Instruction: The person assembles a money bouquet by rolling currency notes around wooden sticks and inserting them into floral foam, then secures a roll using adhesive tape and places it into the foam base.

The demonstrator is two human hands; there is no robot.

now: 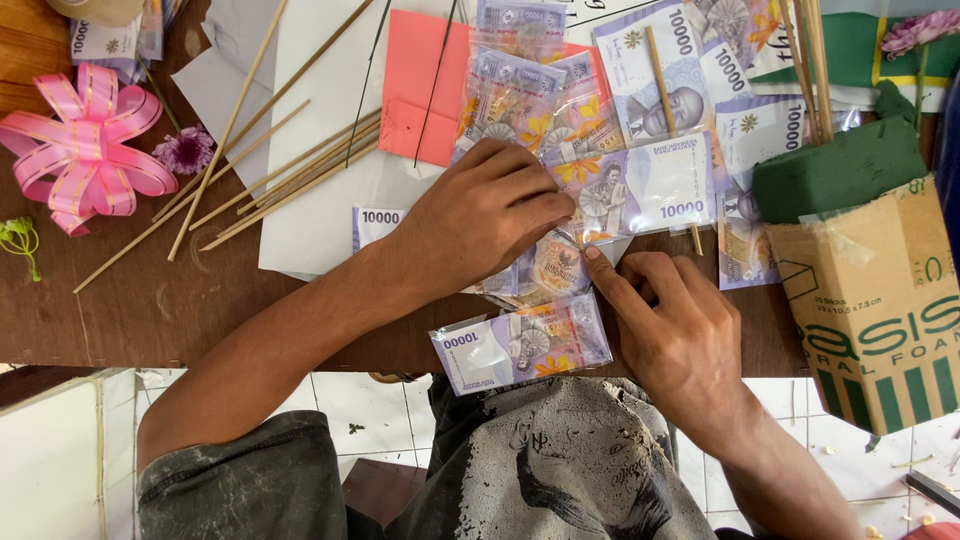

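Wrapped banknote (522,343) nr edge; both hands (480,220) press another (548,268).

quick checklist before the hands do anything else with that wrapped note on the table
1. Left hand flat on the wrapped banknote: ok.
2. Right hand fingertip at that note's edge: ok.
3. Whether the wrap is sealed: cannot tell.
4. Finished wrapped note overhangs the table edge: not ok.
5. Bamboo sticks within reach beside the left hand: ok.
6. Green foam block upright in its box: ok.
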